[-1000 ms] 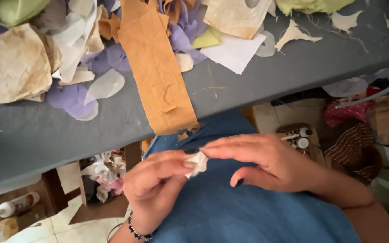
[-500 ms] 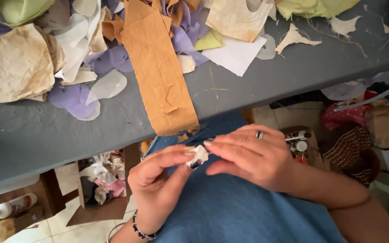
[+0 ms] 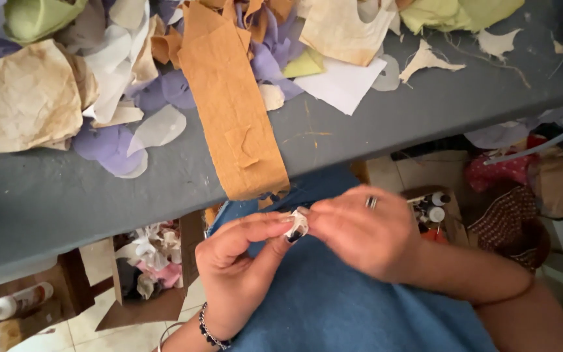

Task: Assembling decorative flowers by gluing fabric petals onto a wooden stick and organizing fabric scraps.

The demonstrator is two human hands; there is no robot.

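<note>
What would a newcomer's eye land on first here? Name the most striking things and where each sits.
First, the left hand and right hand pinching a small white crumpled piece together over a blue-clad lap at bottom centre. Next, the long tan paper strip hanging over the grey table's near edge, with a heap of cream, purple and green paper scraps behind it.

small white paper scrap (image 3: 298, 222) pinched between both hands, near edge of frame, over blue lap.

scrap is tiny, off-white w/ a crumpled, folded look, mostly hidden by fingers so exact shape can't be told. left hand (image 3: 232, 261) grips it from the left w/ thumb + forefinger, dark-painted nail just under it; right hand (image 3: 360, 231) closes on it from the right, fingertips touching the scrap. it sits approx. centre of view, held in air just below the near edge of the grey table, not resting on anything.
</note>
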